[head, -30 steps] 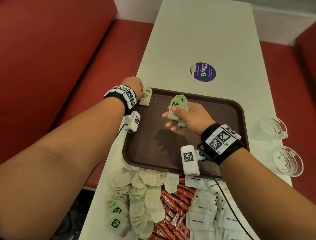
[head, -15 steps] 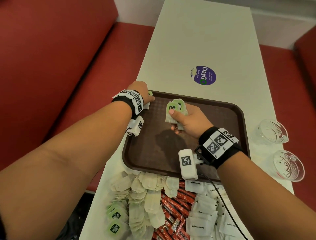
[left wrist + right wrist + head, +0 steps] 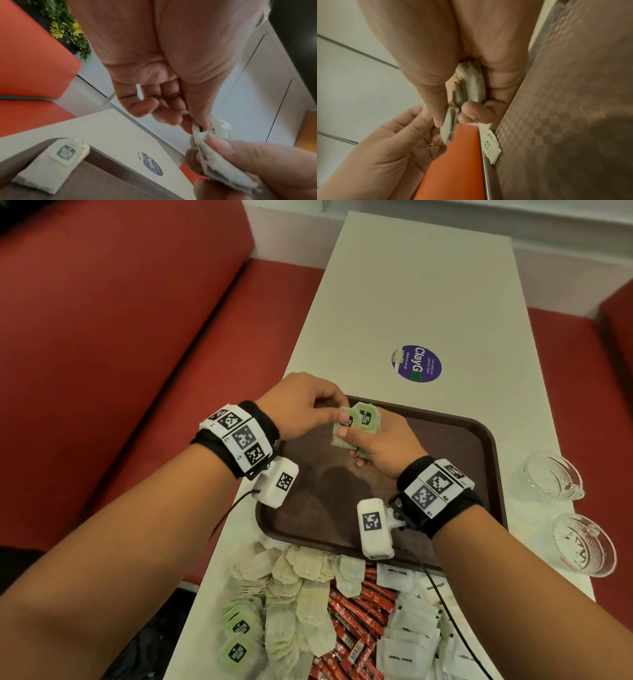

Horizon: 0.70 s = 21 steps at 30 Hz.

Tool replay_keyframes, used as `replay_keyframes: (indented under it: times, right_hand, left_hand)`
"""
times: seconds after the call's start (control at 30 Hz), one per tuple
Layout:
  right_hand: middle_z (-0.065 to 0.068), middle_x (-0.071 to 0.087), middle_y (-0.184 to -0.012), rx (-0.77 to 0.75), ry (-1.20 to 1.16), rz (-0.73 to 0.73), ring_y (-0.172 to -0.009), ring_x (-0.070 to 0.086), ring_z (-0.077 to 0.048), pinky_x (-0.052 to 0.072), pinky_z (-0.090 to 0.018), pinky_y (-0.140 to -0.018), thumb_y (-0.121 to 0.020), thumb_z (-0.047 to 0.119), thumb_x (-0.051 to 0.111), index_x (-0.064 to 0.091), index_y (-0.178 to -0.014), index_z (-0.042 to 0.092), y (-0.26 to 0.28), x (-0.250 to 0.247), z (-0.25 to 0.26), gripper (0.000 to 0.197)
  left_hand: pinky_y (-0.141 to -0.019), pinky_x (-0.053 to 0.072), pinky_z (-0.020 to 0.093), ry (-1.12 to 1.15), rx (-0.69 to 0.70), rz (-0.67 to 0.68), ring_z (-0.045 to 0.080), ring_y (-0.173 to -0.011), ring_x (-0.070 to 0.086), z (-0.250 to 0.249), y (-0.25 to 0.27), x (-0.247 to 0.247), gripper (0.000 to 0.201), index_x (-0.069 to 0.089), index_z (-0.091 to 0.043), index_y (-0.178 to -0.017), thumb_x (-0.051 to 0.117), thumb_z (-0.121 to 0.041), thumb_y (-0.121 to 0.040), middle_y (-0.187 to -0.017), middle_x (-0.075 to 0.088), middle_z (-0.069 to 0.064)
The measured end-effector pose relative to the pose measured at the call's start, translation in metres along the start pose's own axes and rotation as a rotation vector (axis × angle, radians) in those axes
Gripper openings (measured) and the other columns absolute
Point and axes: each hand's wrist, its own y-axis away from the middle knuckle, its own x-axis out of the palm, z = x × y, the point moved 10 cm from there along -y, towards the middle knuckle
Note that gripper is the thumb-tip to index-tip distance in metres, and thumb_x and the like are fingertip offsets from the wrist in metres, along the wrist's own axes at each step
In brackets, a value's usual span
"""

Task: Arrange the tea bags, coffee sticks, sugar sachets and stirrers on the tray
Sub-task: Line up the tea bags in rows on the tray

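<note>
My right hand grips a small bundle of tea bags with green tags, upright above the far left part of the brown tray. My left hand pinches the front tea bag's tag in that bundle, thumb on top. In the left wrist view one tea bag lies flat in the tray's far left corner; my left hand hides it in the head view. Loose tea bags, red coffee sticks and white sugar sachets are heaped on the table in front of the tray. I see no stirrers.
Two glass dishes stand right of the tray near the table's right edge. A purple sticker marks the white table beyond the tray. Red bench seats flank the table.
My left hand has left the tea bag in the tray's far left corner, moved right and pinched the front tea bag in the bundle. My right hand has drifted slightly left and away.
</note>
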Motion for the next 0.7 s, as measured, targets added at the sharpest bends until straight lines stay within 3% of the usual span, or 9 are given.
replay_keyframes:
  times: [0.1,0.23,0.37,0.43,0.57,0.7]
  right_hand:
    - [-0.004,0.064,-0.072,0.006,0.023,0.004,-0.053,0.052,-0.014,0.044,-0.026,-0.045,-0.091,0.015,0.073,0.065,-0.101,0.011,0.0,0.002,-0.001,0.014]
    - [0.0,0.062,-0.067,0.047,-0.002,-0.012,-0.049,0.043,-0.012,0.036,-0.023,-0.042,-0.1,0.027,0.06,0.062,-0.102,0.013,0.001,0.0,-0.004,0.014]
    - [-0.008,0.058,-0.076,0.175,-0.193,-0.07,-0.053,0.043,-0.015,0.029,-0.024,-0.046,-0.101,0.02,0.055,0.057,-0.098,0.009,0.003,-0.007,-0.021,0.011]
    - [-0.009,0.055,-0.075,0.207,-0.288,-0.08,-0.053,0.042,-0.015,0.027,-0.025,-0.049,-0.099,0.011,0.052,0.055,-0.098,0.008,0.006,-0.011,-0.024,0.005]
    - [-0.012,0.05,-0.075,0.199,-0.273,-0.07,-0.055,0.046,-0.019,0.034,-0.029,-0.05,-0.098,0.001,0.042,0.057,-0.095,0.004,0.008,-0.009,-0.021,0.016]
    - [-0.012,0.052,-0.076,0.154,-0.111,-0.031,-0.059,0.053,-0.019,0.047,-0.031,-0.05,-0.104,0.005,0.043,0.061,-0.096,0.006,0.008,-0.009,-0.017,0.02]
  left_hand:
    - [-0.073,0.051,0.024,-0.045,0.002,-0.026,0.008,-0.077,0.064,-0.002,0.003,-0.004,0.007,0.073,-0.023,-0.093,0.074,-0.028,-0.088,-0.085,0.072,-0.007]
    - [-0.066,0.043,0.013,-0.057,-0.005,-0.146,-0.003,-0.066,0.055,0.002,0.003,-0.025,0.003,0.071,-0.026,-0.091,0.073,-0.027,-0.088,-0.073,0.064,-0.015]
    - [-0.072,0.044,0.02,-0.156,-0.118,-0.281,0.004,-0.073,0.057,0.032,-0.003,-0.054,0.006,0.071,-0.029,-0.094,0.071,-0.031,-0.089,-0.078,0.066,-0.012]
    - [-0.074,0.045,0.026,-0.242,-0.197,-0.227,0.01,-0.079,0.058,0.053,-0.012,-0.051,0.006,0.07,-0.031,-0.093,0.071,-0.033,-0.088,-0.08,0.066,-0.011]
    - [-0.075,0.048,0.027,-0.395,-0.375,0.019,0.014,-0.085,0.063,0.098,-0.019,-0.029,0.01,0.071,-0.029,-0.094,0.074,-0.036,-0.087,-0.086,0.068,-0.009]
    - [-0.082,0.054,0.032,-0.405,-0.492,0.001,0.018,-0.089,0.065,0.124,-0.024,-0.021,0.012,0.073,-0.029,-0.092,0.076,-0.037,-0.084,-0.094,0.071,-0.001]
